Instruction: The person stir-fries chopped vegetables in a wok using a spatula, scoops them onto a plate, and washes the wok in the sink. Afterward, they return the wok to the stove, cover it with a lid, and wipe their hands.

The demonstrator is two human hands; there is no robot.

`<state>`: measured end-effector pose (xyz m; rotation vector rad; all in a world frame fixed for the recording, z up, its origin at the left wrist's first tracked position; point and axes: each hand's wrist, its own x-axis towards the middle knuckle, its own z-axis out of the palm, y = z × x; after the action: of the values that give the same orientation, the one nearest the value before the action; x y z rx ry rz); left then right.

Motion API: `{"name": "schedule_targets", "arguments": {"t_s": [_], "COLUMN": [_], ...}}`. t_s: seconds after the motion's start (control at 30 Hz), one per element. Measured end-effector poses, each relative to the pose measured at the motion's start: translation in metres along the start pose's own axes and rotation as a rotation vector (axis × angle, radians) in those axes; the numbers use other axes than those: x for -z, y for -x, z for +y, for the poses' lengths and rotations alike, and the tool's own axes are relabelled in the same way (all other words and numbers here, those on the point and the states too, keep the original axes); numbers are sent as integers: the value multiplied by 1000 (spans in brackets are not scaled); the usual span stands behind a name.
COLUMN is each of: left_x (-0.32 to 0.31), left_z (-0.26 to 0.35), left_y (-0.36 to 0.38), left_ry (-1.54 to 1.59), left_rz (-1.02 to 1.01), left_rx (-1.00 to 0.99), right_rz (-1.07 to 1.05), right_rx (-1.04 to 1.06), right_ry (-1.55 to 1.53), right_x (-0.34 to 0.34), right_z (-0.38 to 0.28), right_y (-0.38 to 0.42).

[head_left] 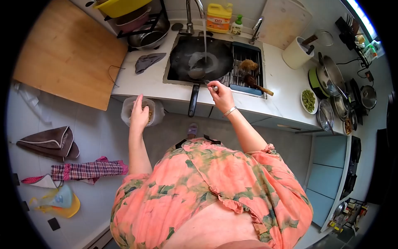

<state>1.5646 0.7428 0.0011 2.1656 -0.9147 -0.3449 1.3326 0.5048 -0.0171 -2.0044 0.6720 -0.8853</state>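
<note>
Two hands of yours are apart: the right hand is clamped on the handle of a metal ladle, while the left hand has its fingers extended, unclasped, over a plastic bin. You seem to be at a rinsing step, with the ladle's bowl inside the wok. That wok sits over the sink, dark and wet, a pale ring of water inside under the running faucet. Moving the ladle calls for a firm hold and low, controlled strokes against splashing.
</note>
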Motion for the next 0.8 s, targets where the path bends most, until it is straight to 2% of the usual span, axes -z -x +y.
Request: {"name": "schedule_targets", "arguments": {"t_s": [0.1,0.13,0.17,0.23,0.3,0.37,0.53,0.63,0.7,0.8], "left_x": [2,3,4,8,13,18,14,3,-5,-14], "left_z": [1,1,2,4,9,9,7,18,24,49], "left_y": [-2,-4,-7,-11,-15,-20,-40,-58,-75,-97], "left_ry": [-23,-26,-10,3,-14,-14,-34,21,36,52], "left_rz": [7,10,9,5,28,37,17,-46,-120,-198], "left_rx": [-11,-11,-28,-45,-44,-57,-73,-78,-215,-238], "right_rz": [14,-44,-43,-7,-51,-221,-195,-239,-256,-190], "right_rx": [17,-80,-81,-55,-87,-185,-161,-292,-424,-405], "right_ry": [118,151,147,383,408,472,319,323,333,285], "right_x": [-14,-18,-24,-33,-38,-43,-44,-43,-43,-44], "right_z": [17,26,35,53,68,80,87,87,88,89], "right_y": [-3,-6,-9,-14,-17,-18,-17,-18,-17,-12]}}
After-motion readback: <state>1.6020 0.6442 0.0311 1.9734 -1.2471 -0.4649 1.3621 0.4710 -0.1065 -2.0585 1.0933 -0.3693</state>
